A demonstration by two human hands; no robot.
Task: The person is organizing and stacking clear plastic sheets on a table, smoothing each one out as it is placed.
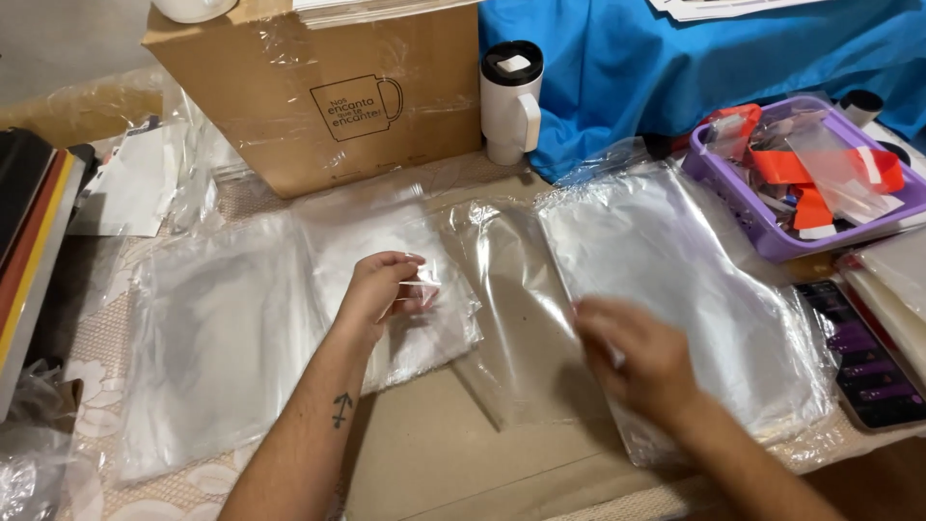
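From the head camera we see the left hand (pixel 378 287) curled, fingertips pinching a small clear strip with a bit of red (pixel 422 287) above the middle stack of clear plastic bags (pixel 424 318). The right hand (pixel 637 355) is blurred; it lies fingers down on the edge of the right stack of bags (pixel 675 260), touching it, and we cannot tell whether it grips anything. Between the two stacks lies a single loose bag (pixel 511 318). A third stack (pixel 217 338) sits left. Behind stand a cardboard box (pixel 318 96), a white travel mug (pixel 511 101) and a purple tray (pixel 772 236) of red-and-white strips.
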